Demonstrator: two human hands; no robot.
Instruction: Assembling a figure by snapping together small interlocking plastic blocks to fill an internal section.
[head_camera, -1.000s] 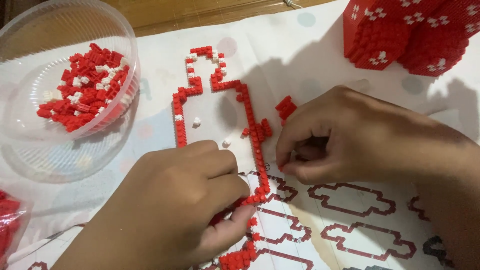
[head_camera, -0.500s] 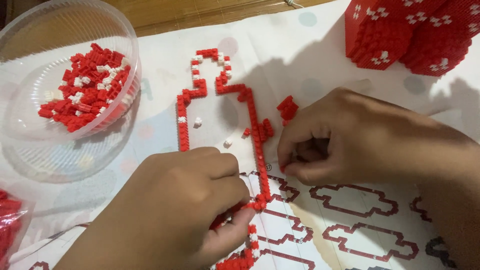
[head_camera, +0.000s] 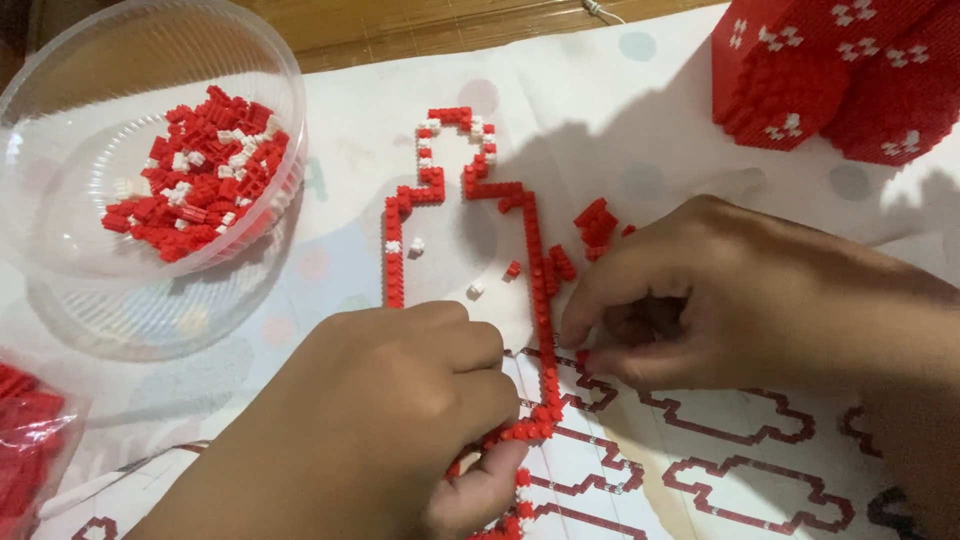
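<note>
A thin outline of tiny red and white bricks (head_camera: 470, 190) lies flat on a white printed sheet (head_camera: 640, 120). My left hand (head_camera: 380, 420) rests over its lower left part, thumb and fingers pinching the bottom corner of the outline. My right hand (head_camera: 720, 300) sits just right of the outline's long side, fingertips curled down onto the sheet next to a small red brick (head_camera: 582, 357). A few loose red bricks (head_camera: 595, 225) and white bricks (head_camera: 476, 290) lie beside and inside the outline.
A clear plastic bowl (head_camera: 60, 120) with several red and white bricks stands at the upper left. Built red block forms with white marks (head_camera: 830, 70) stand at the upper right. A plastic bag of red bricks (head_camera: 30, 450) is at the lower left. Red outline drawings (head_camera: 750, 470) cover the sheet's lower right.
Both hands stay on the brick outline; the view has shifted slightly, and my right fingertips have curled a little closer to the outline's long side.
</note>
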